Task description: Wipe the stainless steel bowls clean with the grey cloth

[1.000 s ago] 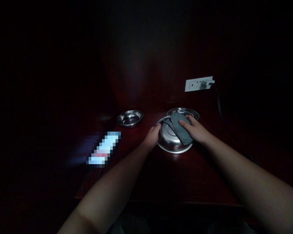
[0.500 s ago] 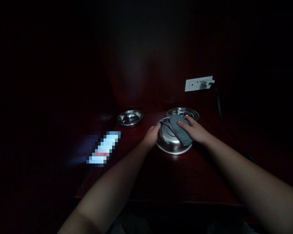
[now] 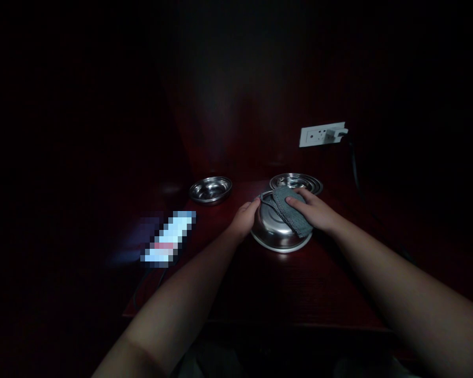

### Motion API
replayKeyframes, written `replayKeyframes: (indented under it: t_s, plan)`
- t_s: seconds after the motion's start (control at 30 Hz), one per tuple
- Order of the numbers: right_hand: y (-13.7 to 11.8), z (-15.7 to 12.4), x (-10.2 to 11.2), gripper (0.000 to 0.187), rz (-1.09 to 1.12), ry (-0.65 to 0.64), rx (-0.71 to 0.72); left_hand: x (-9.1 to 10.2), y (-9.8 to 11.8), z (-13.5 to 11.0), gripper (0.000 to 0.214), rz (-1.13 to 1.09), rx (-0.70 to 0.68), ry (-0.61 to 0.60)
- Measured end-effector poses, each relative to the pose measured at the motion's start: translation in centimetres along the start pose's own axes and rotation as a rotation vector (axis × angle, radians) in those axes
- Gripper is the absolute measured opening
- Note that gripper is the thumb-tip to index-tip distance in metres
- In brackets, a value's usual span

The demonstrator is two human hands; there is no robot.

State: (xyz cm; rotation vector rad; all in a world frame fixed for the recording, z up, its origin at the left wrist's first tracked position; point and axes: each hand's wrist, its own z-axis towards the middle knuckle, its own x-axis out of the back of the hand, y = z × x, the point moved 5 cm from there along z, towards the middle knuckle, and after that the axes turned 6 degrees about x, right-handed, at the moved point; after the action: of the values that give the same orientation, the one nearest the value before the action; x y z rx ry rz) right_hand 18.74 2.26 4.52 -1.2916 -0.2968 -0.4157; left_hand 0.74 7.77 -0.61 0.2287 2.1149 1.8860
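Observation:
A steel bowl (image 3: 274,231) lies upside down on the dark red table (image 3: 291,289). My left hand (image 3: 245,219) grips its left rim with curled fingers. My right hand (image 3: 314,210) presses a folded grey cloth (image 3: 290,209) flat against the bowl's upturned bottom, fingers stretched over the cloth.
A second steel bowl (image 3: 210,189) sits upright to the left and a third (image 3: 295,182) stands just behind the upturned one. A lit phone (image 3: 168,239) lies at the table's left edge. A white wall socket (image 3: 322,134) holds a plug with a dark cable. The room is very dark.
My right hand has slid the cloth slightly across the bowl's bottom; the bowl has shifted a little. My left hand stays on the rim.

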Motion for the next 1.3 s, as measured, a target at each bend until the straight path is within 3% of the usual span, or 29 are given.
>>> replayKeyframes:
  t_s: [0.37, 0.67, 1.3]
  plan:
    - [-0.1, 0.0, 0.0, 0.042, 0.008, -0.016, 0.015, -0.4, 1.1, -1.1, 0.041, 0.004, 0.011, 0.046]
    - [0.7, 0.2, 0.0, 0.041, -0.001, -0.003, 0.007, -0.6, 0.7, -0.9, 0.042, -0.022, 0.016, -0.004]
    - [0.3, 0.1, 0.0, 0.041, -0.016, -0.020, 0.021, -0.4, 0.8, -0.9, 0.040, 0.020, 0.016, 0.036]
